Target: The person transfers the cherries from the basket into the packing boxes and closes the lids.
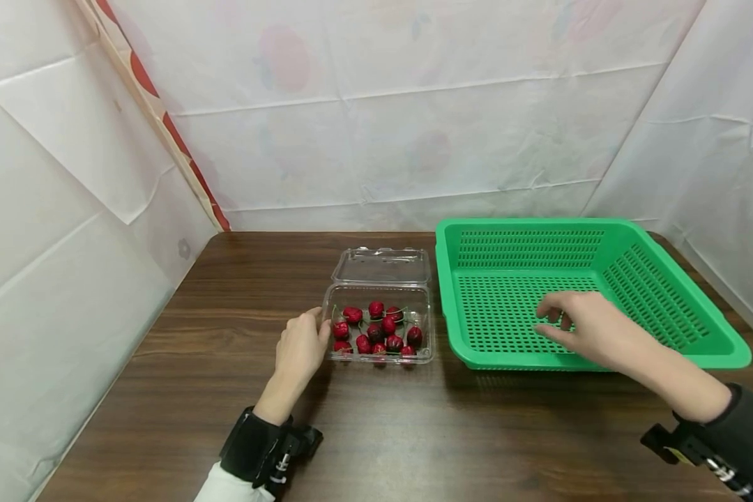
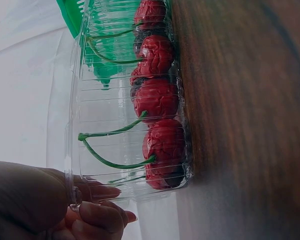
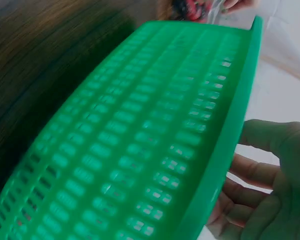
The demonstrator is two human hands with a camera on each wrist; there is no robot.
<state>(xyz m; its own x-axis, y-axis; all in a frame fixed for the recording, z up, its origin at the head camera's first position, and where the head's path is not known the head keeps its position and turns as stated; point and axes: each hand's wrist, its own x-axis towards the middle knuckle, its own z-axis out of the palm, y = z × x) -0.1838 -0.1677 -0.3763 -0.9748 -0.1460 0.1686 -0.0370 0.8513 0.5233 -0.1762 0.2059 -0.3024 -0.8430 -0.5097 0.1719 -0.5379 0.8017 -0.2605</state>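
A clear plastic box [image 1: 431, 326] stands on the table, its lid [image 1: 383, 266] folded back behind it. Several red and dark cherries [image 1: 374, 332] lie inside; in the left wrist view green stems join some of the cherries [image 2: 156, 100]. My left hand [image 1: 300, 346] pinches the box's left rim between thumb and fingers. To the right is a green perforated basket [image 1: 533, 224]. Over the basket's front part hovers my right hand [image 1: 592, 326], fingers loosely bent, holding nothing. In the right wrist view the right hand [image 3: 270, 175] appears beyond the basket's rim [image 3: 235, 135].
Both things stand on a dark wooden table [image 1: 376, 432], the box close to the basket's left side. White sheets [image 1: 383, 125] hang behind the table and at both sides. Each wrist wears a black strap with a camera [image 1: 257, 446].
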